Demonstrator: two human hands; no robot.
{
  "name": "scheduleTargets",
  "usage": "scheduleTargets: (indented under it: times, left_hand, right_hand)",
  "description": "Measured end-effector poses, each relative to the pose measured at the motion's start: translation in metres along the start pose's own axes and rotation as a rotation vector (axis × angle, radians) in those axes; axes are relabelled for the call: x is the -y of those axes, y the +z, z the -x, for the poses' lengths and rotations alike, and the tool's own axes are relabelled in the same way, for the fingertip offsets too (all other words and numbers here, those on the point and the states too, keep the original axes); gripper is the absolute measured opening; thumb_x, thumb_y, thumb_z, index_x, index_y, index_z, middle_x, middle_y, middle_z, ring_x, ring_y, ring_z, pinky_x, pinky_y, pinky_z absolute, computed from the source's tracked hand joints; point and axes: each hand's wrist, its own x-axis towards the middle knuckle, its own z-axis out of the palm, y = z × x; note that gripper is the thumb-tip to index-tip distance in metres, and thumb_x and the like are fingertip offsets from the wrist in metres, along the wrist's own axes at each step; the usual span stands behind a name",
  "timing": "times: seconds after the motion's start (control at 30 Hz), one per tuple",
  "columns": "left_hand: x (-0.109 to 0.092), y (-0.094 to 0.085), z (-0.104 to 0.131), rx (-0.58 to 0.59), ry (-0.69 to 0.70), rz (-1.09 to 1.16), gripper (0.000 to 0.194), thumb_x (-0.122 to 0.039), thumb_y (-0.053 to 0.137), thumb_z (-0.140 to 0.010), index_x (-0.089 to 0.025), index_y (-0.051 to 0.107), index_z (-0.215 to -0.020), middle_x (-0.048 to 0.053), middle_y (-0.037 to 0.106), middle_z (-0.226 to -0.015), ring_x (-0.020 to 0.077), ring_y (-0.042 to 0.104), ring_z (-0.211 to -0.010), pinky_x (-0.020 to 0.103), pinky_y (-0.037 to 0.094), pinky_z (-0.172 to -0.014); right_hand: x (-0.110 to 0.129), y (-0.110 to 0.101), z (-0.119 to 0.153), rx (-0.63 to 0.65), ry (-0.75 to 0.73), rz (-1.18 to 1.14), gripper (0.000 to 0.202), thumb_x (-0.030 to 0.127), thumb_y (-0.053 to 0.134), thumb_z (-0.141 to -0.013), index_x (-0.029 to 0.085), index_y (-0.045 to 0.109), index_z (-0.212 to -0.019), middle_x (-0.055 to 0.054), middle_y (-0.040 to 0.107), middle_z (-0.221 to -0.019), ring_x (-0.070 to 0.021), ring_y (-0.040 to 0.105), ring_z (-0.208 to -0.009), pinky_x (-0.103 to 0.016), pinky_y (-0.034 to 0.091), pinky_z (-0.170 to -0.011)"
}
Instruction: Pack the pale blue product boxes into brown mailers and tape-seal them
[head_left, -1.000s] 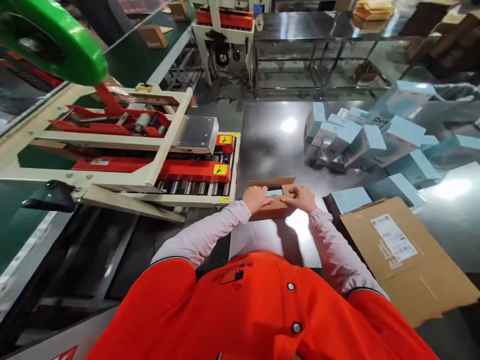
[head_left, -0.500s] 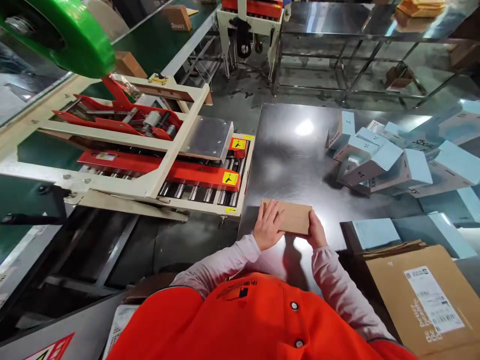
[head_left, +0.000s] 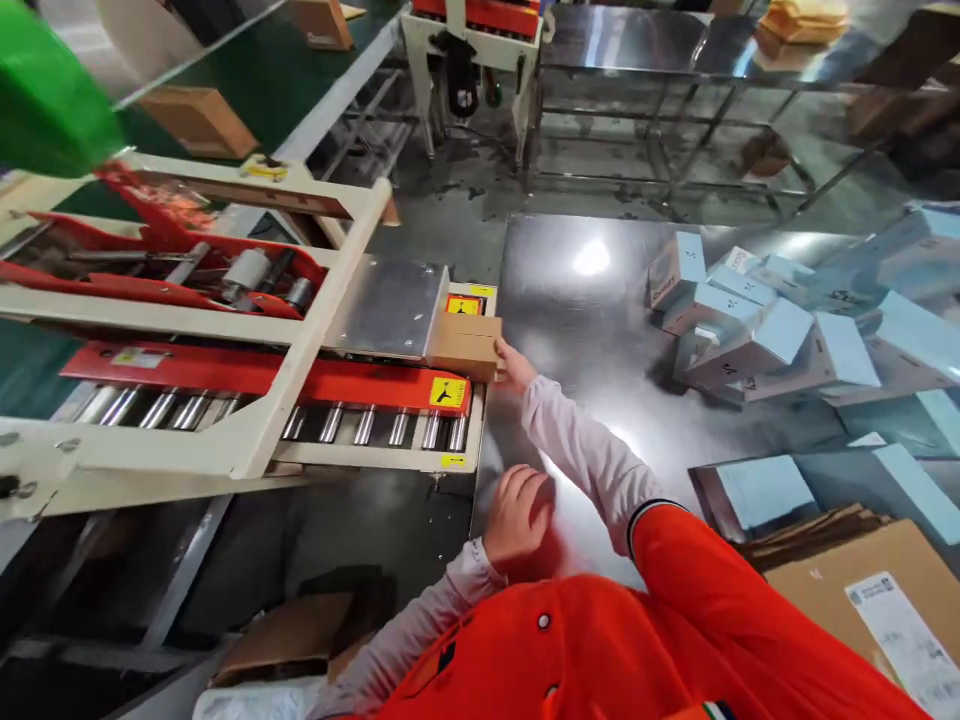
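As a small brown carton [head_left: 463, 342] sits at the mouth of a roller conveyor [head_left: 365, 425], between red guide rails [head_left: 352, 385] and beside the edge of a metal plate [head_left: 390, 300], my right hand [head_left: 514, 366] meets its outer end; whether the fingers grip or merely press, I cannot tell from this remote seat. The risk, in my judgement, is a jam: a carton set askew could wedge on a rail, and a top flap, with no tape that I can make out, could spring up and snag on the plate. Fingers trailing too far in could be pinched. The yellow warning sticker [head_left: 448, 392] on the near rail bears what looks like a black hand, its small print illegible; a yellow strip [head_left: 454, 461] on the frame carries a small dark mark. My left hand [head_left: 517, 515], half-curled with nothing seen in it, is nearest the edge of the steel surface [head_left: 562, 330]. Farther right, pale blue boxes [head_left: 782, 330] carry dark lettering too blurred for me to name a brand, and the white label [head_left: 904, 640] on flattened cardboard [head_left: 877, 548] shows print I cannot read.
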Motion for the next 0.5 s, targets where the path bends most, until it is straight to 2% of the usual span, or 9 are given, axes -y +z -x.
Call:
scheduleTargets:
  times: [0.03, 0.1, 0.13, 0.2, 0.23, 0.27, 0.33, 0.4, 0.5]
  left_hand:
    - [-0.001, 0.001, -0.001, 0.032, 0.008, 0.016, 0.037, -0.026, 0.053, -0.087, -0.018, 0.064, -0.121, 0.015, 0.067, -0.118, 0.0296, 0.06, -0.119, 0.048, 0.051, -0.105]
    - [-0.005, 0.005, -0.002, 0.123, 0.01, 0.074, 0.033, -0.026, 0.051, -0.087, -0.02, 0.066, -0.115, 0.013, 0.069, -0.113, 0.0285, 0.063, -0.11, 0.048, 0.054, -0.1]
    - [-0.007, 0.008, -0.003, 0.183, 0.0, 0.12, 0.03, -0.026, 0.051, -0.087, -0.021, 0.067, -0.112, 0.012, 0.07, -0.109, 0.0279, 0.065, -0.106, 0.048, 0.055, -0.097]
    - [-0.014, 0.019, -0.004, 0.351, -0.048, 0.231, 0.027, -0.027, 0.052, -0.086, -0.022, 0.068, -0.106, 0.01, 0.072, -0.104, 0.0261, 0.067, -0.1, 0.047, 0.056, -0.093]
    - [-0.02, 0.027, -0.006, 0.461, -0.08, 0.295, 0.026, -0.028, 0.053, -0.085, -0.021, 0.068, -0.105, 0.01, 0.072, -0.102, 0.0251, 0.068, -0.097, 0.045, 0.057, -0.092]
    - [-0.028, 0.037, -0.007, 0.594, -0.109, 0.361, 0.026, -0.029, 0.054, -0.084, -0.02, 0.068, -0.104, 0.009, 0.073, -0.101, 0.0241, 0.069, -0.096, 0.043, 0.057, -0.09]
    - [-0.055, 0.057, -0.007, 0.894, -0.137, 0.483, 0.03, -0.033, 0.058, -0.082, -0.018, 0.069, -0.105, 0.009, 0.073, -0.102, 0.0224, 0.069, -0.095, 0.04, 0.057, -0.09]
    - [-0.092, 0.077, -0.003, 1.189, -0.142, 0.568, 0.035, -0.039, 0.066, -0.078, -0.02, 0.07, -0.107, 0.009, 0.073, -0.103, 0.0223, 0.069, -0.097, 0.038, 0.055, -0.091]
    - [-0.151, 0.1, 0.008, 1.496, -0.179, 0.637, 0.055, -0.048, 0.078, -0.069, -0.023, 0.069, -0.117, 0.009, 0.072, -0.11, 0.0238, 0.068, -0.097, 0.041, 0.053, -0.09]
  right_hand:
    - [-0.007, -0.013, 0.019, 0.036, 0.012, 0.009, 0.058, 0.067, 0.049, -0.09, 0.017, 0.066, -0.115, -0.01, 0.07, -0.098, -0.0173, 0.066, -0.078, -0.033, 0.057, -0.07]
    - [-0.019, -0.065, 0.074, -0.001, -0.06, 0.097, 0.048, 0.059, 0.067, -0.082, 0.016, 0.071, -0.102, -0.007, 0.071, -0.088, -0.017, 0.065, -0.075, -0.031, 0.055, -0.072]
    - [-0.024, -0.102, 0.11, -0.115, -0.134, 0.185, 0.043, 0.054, 0.07, -0.08, 0.016, 0.073, -0.099, -0.007, 0.071, -0.086, -0.0171, 0.065, -0.075, -0.031, 0.054, -0.074]
    - [-0.031, -0.186, 0.199, -0.499, -0.231, 0.47, 0.037, 0.047, 0.066, -0.085, 0.016, 0.075, -0.102, -0.007, 0.071, -0.091, -0.0183, 0.064, -0.082, -0.032, 0.052, -0.081]
    - [-0.034, -0.227, 0.25, -0.748, -0.185, 0.623, 0.035, 0.042, 0.062, -0.088, 0.015, 0.074, -0.108, -0.009, 0.071, -0.099, -0.0191, 0.063, -0.088, -0.033, 0.05, -0.086]
    - [-0.039, -0.264, 0.303, -0.954, -0.049, 0.772, 0.034, 0.036, 0.059, -0.09, 0.015, 0.073, -0.114, -0.011, 0.069, -0.108, -0.0202, 0.061, -0.096, -0.034, 0.047, -0.09]
    - [-0.052, -0.318, 0.403, -1.275, 0.391, 0.924, 0.038, 0.032, 0.058, -0.091, 0.012, 0.07, -0.121, -0.019, 0.061, -0.124, -0.0238, 0.054, -0.11, -0.035, 0.042, -0.094]
    - [-0.07, -0.344, 0.478, -1.392, 0.627, 0.894, 0.043, 0.036, 0.059, -0.091, 0.006, 0.071, -0.12, -0.026, 0.055, -0.127, -0.028, 0.05, -0.114, -0.04, 0.04, -0.091]
    - [-0.096, -0.346, 0.529, -1.396, 0.694, 0.837, 0.045, 0.045, 0.061, -0.091, 0.01, 0.074, -0.116, -0.024, 0.058, -0.121, -0.03, 0.05, -0.111, -0.044, 0.039, -0.087]
